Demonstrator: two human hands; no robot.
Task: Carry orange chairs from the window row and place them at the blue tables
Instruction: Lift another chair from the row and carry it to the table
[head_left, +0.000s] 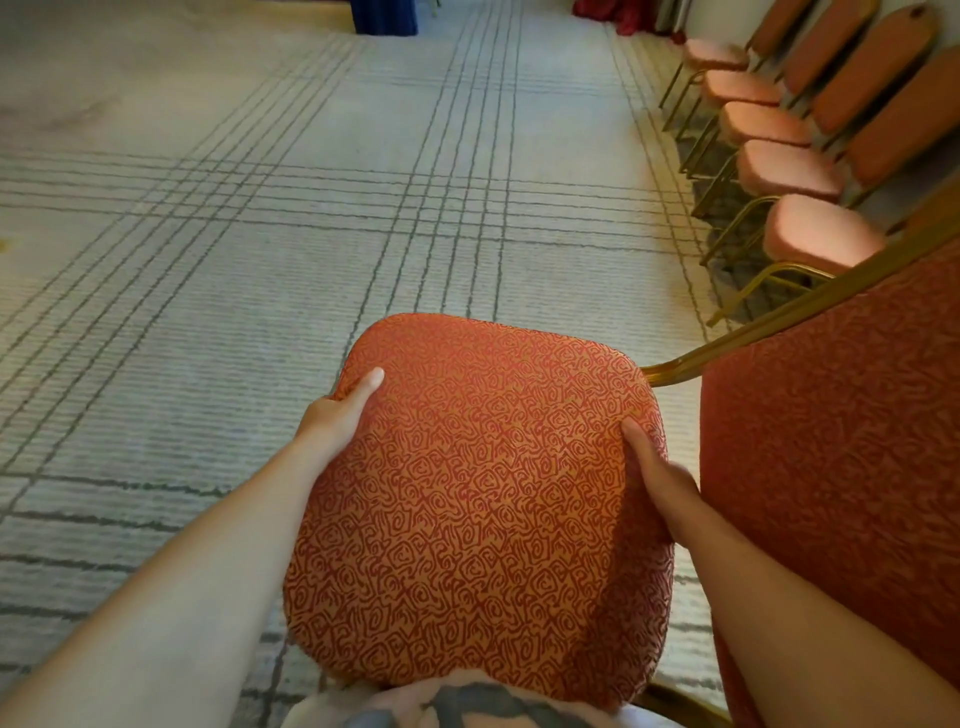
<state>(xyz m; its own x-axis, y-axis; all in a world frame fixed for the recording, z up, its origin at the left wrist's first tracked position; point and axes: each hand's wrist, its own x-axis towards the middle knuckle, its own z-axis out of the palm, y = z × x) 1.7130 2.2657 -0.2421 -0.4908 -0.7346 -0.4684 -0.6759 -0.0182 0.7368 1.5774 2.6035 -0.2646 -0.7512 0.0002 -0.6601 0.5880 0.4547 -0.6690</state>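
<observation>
An orange patterned chair (483, 504) fills the lower middle of the head view, its seat facing me and its backrest (841, 441) to the right with a gold frame. My left hand (337, 421) grips the seat's left edge, thumb on top. At the seat's right edge my right hand (660, 478) grips between seat and backrest. A blue table skirt (384, 15) shows far ahead at the top.
A row of several orange chairs (779, 166) with gold legs lines the right wall. Grey carpet (260, 218) with dark crossing stripes stretches ahead. Red cloth (618, 13) lies at the far top right.
</observation>
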